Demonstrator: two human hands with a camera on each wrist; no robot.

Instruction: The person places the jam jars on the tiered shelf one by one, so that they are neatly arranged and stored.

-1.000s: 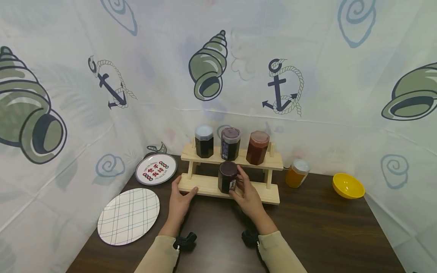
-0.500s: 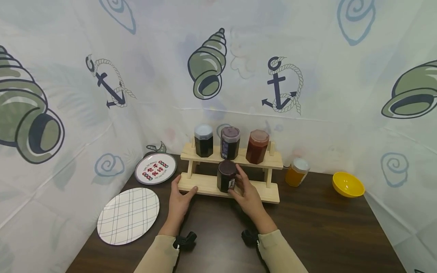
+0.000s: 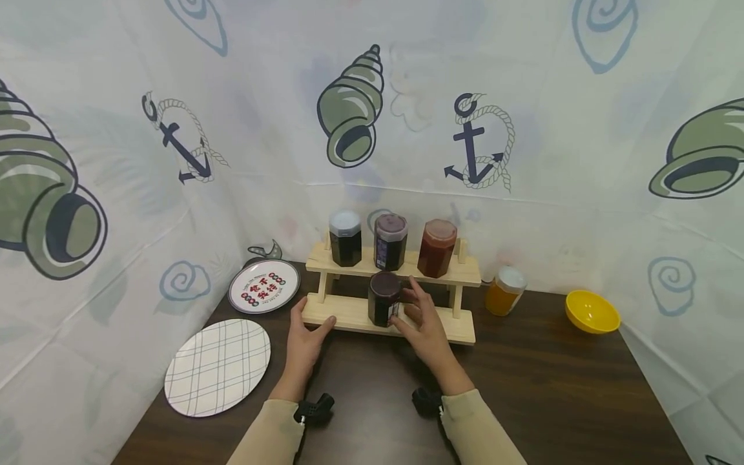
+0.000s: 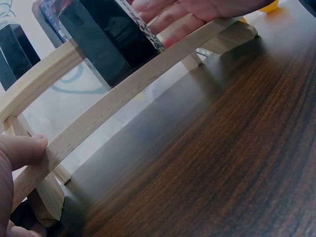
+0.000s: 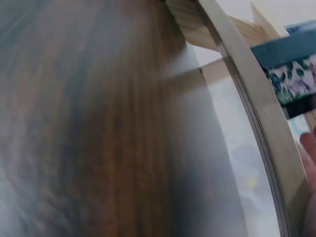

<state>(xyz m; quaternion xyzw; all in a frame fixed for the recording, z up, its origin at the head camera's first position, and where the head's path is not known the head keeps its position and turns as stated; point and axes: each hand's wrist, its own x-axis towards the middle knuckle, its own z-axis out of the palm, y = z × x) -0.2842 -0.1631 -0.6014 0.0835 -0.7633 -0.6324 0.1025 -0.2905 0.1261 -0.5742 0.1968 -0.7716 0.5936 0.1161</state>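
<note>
A dark jar (image 3: pixel 383 300) with a dark lid stands upright on the lower board of a two-tier wooden rack (image 3: pixel 343 311). My right hand (image 3: pixel 427 329) is just right of this jar, fingers bent and spread. Its index finger stands apart from the lid, and the thumb is close to the label; whether it touches is unclear. At the rack's left end, my left hand (image 3: pixel 304 342) grips the lower board, its thumb (image 4: pixel 29 148) on the front edge. Along the upper board stand a white-lidded dark jar (image 3: pixel 345 239), a purple-lidded jar (image 3: pixel 390 244) and a red jar (image 3: pixel 437 248).
Right of the rack is an orange jar (image 3: pixel 506 292) with a white lid, then a yellow bowl (image 3: pixel 593 312). On the left lie a plate with red characters (image 3: pixel 264 286) and a checked oval plate (image 3: pixel 217 368). A patterned cloth (image 3: pixel 552 161) hangs behind the dark table (image 3: pixel 552 387).
My right index finger has come away from the jar's lid, slightly to the right. The jar stays on the lower board. The left hand keeps its hold; the head view tilts slightly.
</note>
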